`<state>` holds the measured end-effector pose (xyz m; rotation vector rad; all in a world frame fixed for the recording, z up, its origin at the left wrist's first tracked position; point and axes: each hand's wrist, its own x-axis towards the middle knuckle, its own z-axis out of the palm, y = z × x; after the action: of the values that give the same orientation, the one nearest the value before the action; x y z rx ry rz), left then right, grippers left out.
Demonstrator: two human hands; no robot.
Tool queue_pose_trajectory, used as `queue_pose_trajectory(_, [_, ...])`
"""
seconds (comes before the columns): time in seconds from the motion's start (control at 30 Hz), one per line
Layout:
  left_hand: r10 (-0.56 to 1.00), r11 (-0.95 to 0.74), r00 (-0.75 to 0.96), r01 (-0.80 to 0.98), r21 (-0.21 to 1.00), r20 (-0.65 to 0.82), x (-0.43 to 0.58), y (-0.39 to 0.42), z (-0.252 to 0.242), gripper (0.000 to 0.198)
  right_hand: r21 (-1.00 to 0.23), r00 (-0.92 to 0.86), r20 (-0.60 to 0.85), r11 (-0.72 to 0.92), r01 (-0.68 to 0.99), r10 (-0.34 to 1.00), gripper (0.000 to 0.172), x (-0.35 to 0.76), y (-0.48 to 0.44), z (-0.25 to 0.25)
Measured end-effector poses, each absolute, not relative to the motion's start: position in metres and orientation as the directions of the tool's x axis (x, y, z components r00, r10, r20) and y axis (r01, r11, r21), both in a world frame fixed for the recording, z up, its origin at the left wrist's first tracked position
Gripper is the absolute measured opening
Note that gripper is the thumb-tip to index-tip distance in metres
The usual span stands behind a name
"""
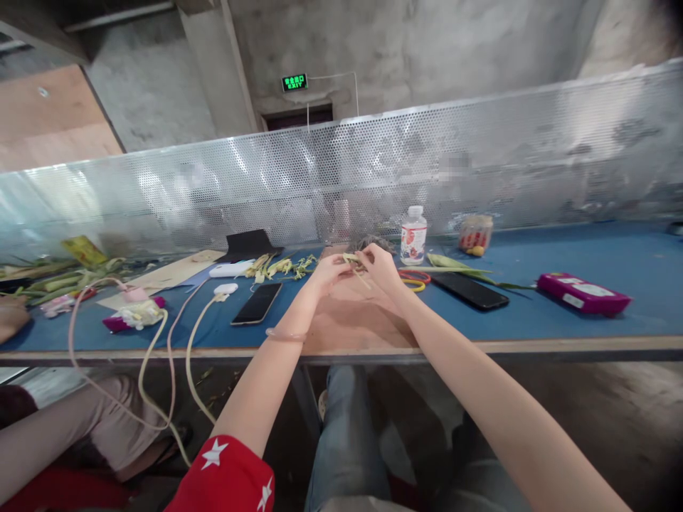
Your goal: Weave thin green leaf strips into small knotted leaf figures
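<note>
Closest in there's a red sleeve [227,473] with white stars, plus jeans [349,434] under the table edge, right below the brown board [355,327]. Pale cables [188,355] loop over the edge left of the board. One dark phone [257,304] sits just left of the board, another phone [469,290] is off to its right, and a purple pack [583,293] lies well right of it. At the board's far end, the left hand [331,272] and right hand [378,267] are close together, fingertips of both pinched on a pale green strip [351,257]. It's kinda blurry, so can't tell what each finger's doing, or if the strip touches the board. Red and yellow rings [416,279] are just right of the board, limp greens [280,267] to its left. A white-capped bottle [414,238] stands right of the board's far end, a jar [474,235] further right. Way behind the board: perforated metal screen [256,178], then a green EXIT sign [294,82].
</note>
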<state>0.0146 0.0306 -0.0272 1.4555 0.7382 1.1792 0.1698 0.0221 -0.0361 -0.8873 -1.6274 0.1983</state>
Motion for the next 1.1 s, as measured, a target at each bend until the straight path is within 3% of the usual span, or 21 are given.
queue_pose_trajectory(0.7, [0.928, -0.259, 0.239, -0.136, 0.956, 0.286, 0.016, 0.027, -0.026, 0.044, -0.373, -0.088, 0.882, 0.799, 0.472, 0.463, 0.019, 0.170, 0.018, -0.033])
queue_pose_trajectory(1.1, [0.923, -0.297, 0.215, -0.125, 0.947, 0.318, 0.016, 0.026, -0.026, 0.041, -0.337, -0.099, 0.897, 0.811, 0.477, 0.431, 0.017, 0.169, 0.016, -0.032])
